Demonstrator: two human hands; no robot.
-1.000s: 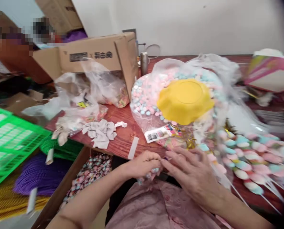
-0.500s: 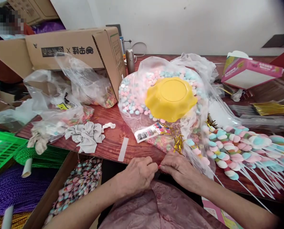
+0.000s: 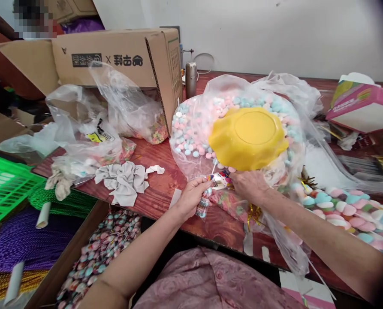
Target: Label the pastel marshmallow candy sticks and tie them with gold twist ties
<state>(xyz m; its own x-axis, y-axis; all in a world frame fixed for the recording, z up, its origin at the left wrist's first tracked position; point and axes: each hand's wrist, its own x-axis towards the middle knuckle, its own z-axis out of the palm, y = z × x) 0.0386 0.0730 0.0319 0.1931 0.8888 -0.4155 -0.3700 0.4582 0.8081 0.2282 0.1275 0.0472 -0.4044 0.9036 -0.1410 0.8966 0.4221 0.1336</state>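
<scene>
Near the table's front edge, the left hand [image 3: 191, 198] pinches a candy stick [image 3: 204, 201] hanging upright, while the right hand [image 3: 249, 185], closer to the yellow bowl [image 3: 248, 137], grips its top.

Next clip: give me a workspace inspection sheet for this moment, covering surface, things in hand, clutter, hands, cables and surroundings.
Surface: red-brown wooden table, crowded.
Things in hand: candy skewer in a clear wrapper, held by the left hand; beside it the big clear bag of pastel candies with an upturned yellow bowl on top.
Clutter: grey rag, crumpled plastic bags, finished candy skewers, gold twist ties, pink carton.
Hands: left hand gripping the skewer; right hand at the bag's lower edge, grip hidden.
Cables: white cord looped by the wall, near a metal flask.
Surroundings: cardboard box, green crate, box of wrapped candies below the table.
</scene>
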